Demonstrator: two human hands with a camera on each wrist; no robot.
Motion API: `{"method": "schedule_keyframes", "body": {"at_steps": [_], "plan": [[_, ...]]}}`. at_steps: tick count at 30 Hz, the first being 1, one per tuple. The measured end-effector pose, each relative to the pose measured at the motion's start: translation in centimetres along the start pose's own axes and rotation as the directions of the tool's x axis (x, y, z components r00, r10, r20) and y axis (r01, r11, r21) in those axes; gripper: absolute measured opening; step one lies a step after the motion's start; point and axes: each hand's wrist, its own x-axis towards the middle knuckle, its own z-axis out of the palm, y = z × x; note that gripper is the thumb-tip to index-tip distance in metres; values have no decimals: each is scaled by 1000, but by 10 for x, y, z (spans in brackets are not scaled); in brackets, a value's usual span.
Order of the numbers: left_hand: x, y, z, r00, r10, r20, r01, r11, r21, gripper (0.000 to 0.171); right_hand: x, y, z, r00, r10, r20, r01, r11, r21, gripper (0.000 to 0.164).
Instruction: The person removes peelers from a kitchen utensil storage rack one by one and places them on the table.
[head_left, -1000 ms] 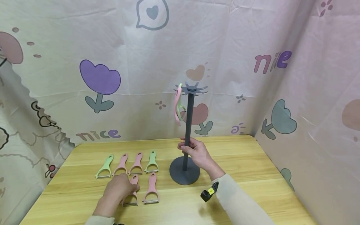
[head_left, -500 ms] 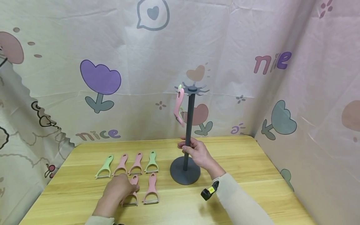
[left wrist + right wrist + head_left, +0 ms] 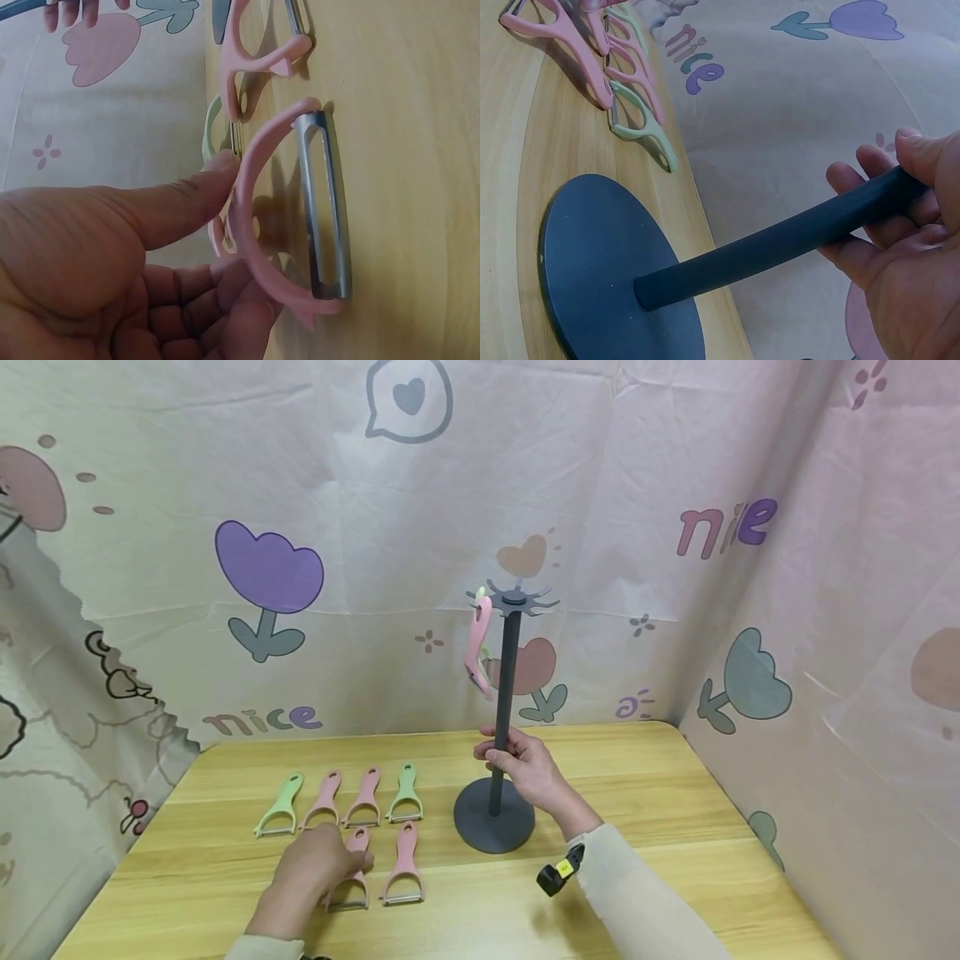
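Observation:
My left hand pinches a pink peeler between thumb and fingers near its forked head; the blade end lies close over the wooden table. My right hand is curled round the dark grey pole of an upright stand with a round base. At the top of the stand is a ring of slotted arms. A pink peeler and a green peeler hang there on the left side, the green one mostly hidden behind the pink.
Right of my left hand lies another pink peeler. Behind it is a row with a green peeler at the left, two pink peelers and a green peeler at the right. A printed cloth hangs behind the table.
The top of the stand has turned slightly, and the hanging pink peeler has swung round to show more of its face. Both hands stay nearly in place.

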Motion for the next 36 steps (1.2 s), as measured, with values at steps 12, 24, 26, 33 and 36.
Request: {"method": "schedule_keyframes", "body": {"at_steps": [12,24,26,33,36], "plan": [[-6,6,-16,997,52,-53,-52,999,-8,90,-1,1,-1,1000,7,-2,-7,1000,-10,32],[-19,27,-27,995,72,-67,-74,997,-31,46,-1,-3,-6,997,31,75,-38,995,91,39],[-21,30,-30,995,73,-74,-75,997,-32,47,-1,-4,-7,996,33,81,-40,995,90,39],[-25,48,-47,987,103,-126,-109,993,-46,41,-1,-4,-8,995,39,89,-48,994,96,38],[-29,58,-59,981,113,-161,-124,990,-61,37,0,-3,-8,995,42,87,-50,995,90,38]]}}
